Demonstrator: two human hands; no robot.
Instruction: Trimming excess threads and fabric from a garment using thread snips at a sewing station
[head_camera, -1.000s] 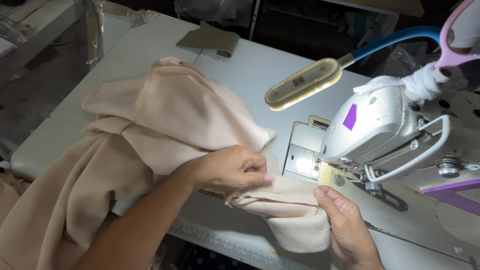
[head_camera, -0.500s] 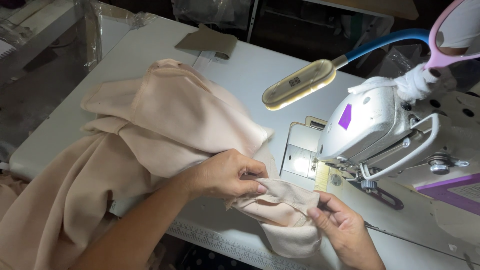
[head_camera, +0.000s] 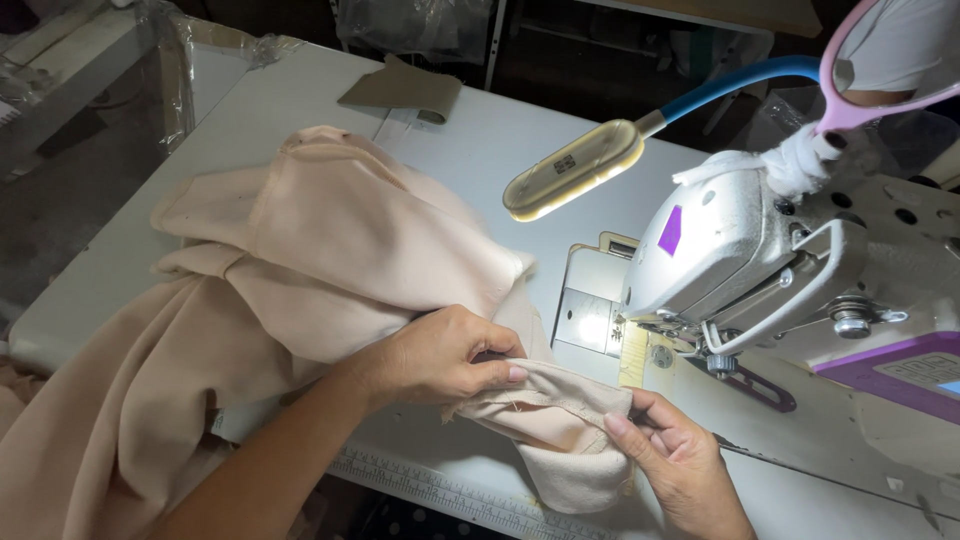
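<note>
two hands are working one piece of pale peach fabric (head_camera: 330, 260), which is lying heaped across the white bench (head_camera: 480, 150) and spilling off its near left edge. starting at the left, we are seeing the bulk of the cloth bunched in loose folds, with a small olive scrap (head_camera: 405, 90) lying well apart at the far side of the bench.

moving inward, we are gripping with our left hand (head_camera: 440, 355), its fingers (head_camera: 500, 372) pressed together and clamped on a folded edge of the fabric. just to the right, our right hand (head_camera: 675, 460) is pinching the same folded edge from the near side, thumb on top and fingers tucked under the cloth, so both hands are closed on it. the edge is sitting just in front of the needle plate (head_camera: 590, 315), not yet under the presser foot (head_camera: 665, 350).

further right, the sewing machine (head_camera: 740, 250) is standing with its gooseneck lamp (head_camera: 575, 170) lighting the plate.

we are judging this as the step of folding and lining up a seam or hem before stitching. the next move, we are thinking, is calling for holding the fold flat and even while sliding it beneath the foot, keeping our fingers clear of the needle.
</note>
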